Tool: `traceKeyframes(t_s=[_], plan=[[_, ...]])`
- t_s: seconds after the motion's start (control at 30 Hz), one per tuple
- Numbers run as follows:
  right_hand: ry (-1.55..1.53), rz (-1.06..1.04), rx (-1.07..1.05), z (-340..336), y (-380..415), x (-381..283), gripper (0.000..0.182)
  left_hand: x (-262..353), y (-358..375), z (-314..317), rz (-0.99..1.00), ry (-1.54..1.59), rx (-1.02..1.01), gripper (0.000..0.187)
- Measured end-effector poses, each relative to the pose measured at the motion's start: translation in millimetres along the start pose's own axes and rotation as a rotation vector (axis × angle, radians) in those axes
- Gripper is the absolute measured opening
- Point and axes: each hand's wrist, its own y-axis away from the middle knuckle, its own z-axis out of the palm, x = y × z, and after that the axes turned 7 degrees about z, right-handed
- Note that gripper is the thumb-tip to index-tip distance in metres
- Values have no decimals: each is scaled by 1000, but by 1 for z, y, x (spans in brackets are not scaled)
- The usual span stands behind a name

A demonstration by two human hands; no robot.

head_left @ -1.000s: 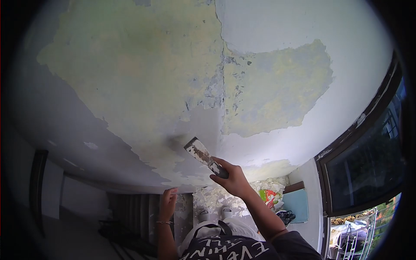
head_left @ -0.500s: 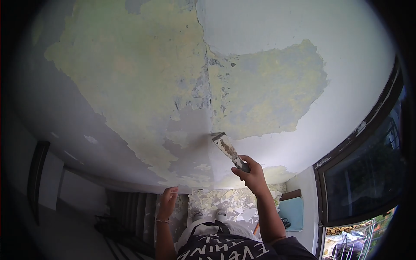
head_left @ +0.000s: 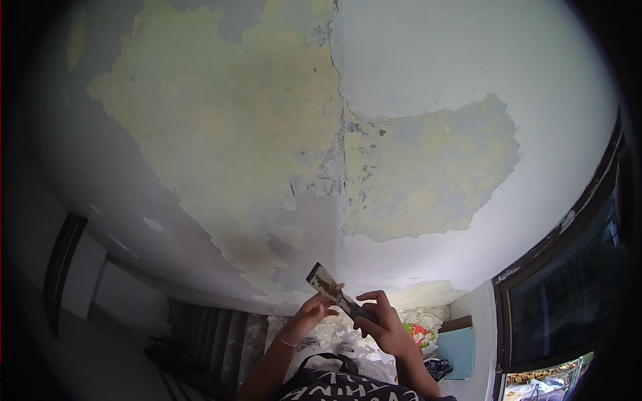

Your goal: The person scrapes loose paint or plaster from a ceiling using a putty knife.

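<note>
A scraper (head_left: 326, 282) with a worn, paint-smeared blade is held by its grey handle in my right hand (head_left: 382, 324), whose fingers are closed around it. The blade points up and left, in front of the wall's lower part. My left hand (head_left: 309, 321) is just below the blade, fingers apart, with the fingertips partly hidden behind the scraper near its neck. Ahead rises the wall (head_left: 221, 134), where paint has come off in large yellow-green and grey patches. A rough crack (head_left: 343, 144) runs down its corner line.
Paint flakes litter the floor around my feet (head_left: 346, 349). Stairs (head_left: 210, 337) descend at the lower left. A light blue board (head_left: 456, 352) and a red-and-green item (head_left: 418, 332) are at the lower right, beneath a dark-framed window (head_left: 562, 294).
My right hand has brought the scraper down and away from the wall corner, toward my body. My left hand has moved right and up to the blade. The view has tilted slightly upward.
</note>
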Motion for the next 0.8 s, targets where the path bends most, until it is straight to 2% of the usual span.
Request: traceKeyframes(t_s=[0.1, 0.13, 0.17, 0.23, 0.27, 0.37, 0.4, 0.43, 0.5, 0.57, 0.6, 0.63, 0.7, 0.77, 0.8], plan=[[51, -168, 43, 15, -8, -7, 35, 25, -15, 14, 123, 124, -104, 77], [-28, -130, 130, 18, -11, -5, 31, 30, -17, 12, 64, 195, -19, 68], [-223, -201, 276, 28, -13, -3, 25, 33, -19, 12, 76, 213, -37, 64], [-309, -472, 622, 43, -17, 0, 22, 40, -25, 16, 98, 252, -68, 56], [-123, -626, 713, 44, -20, -2, 21, 46, -29, 22, 104, 289, -159, 52], [-299, -925, 737, 65, -43, -27, 34, 54, -37, 48, 151, 379, -267, 48], [-402, -871, 645, 73, -44, -37, 40, 56, -44, 56, 190, 337, -334, 48], [-491, -891, 526, 78, -44, -51, 44, 59, -42, 65, 136, 269, -256, 57], [-381, -1078, 274, 68, -48, -68, 46, 55, -48, 62, 30, 420, -348, 69], [-270, -1146, 279, 58, -46, -95, 44, 52, -50, 54, -97, 320, -409, 74], [-432, -1094, 168, 54, -39, -105, 41, 52, -50, 48, -161, 269, -439, 77], [-546, -1101, 183, 53, -36, -117, 45, 61, -52, 34, -325, 144, -487, 71], [-510, -1058, 125, 37, -36, -139, 51, 94, -55, 21, -376, -290, -471, 50], [-294, -1129, 32, 17, -56, -147, 54, 125, -61, -10, -10, -948, -465, 34], [-231, -1187, 38, 13, -66, -154, 55, 146, -66, -18, 171, -1022, -271, 30]])
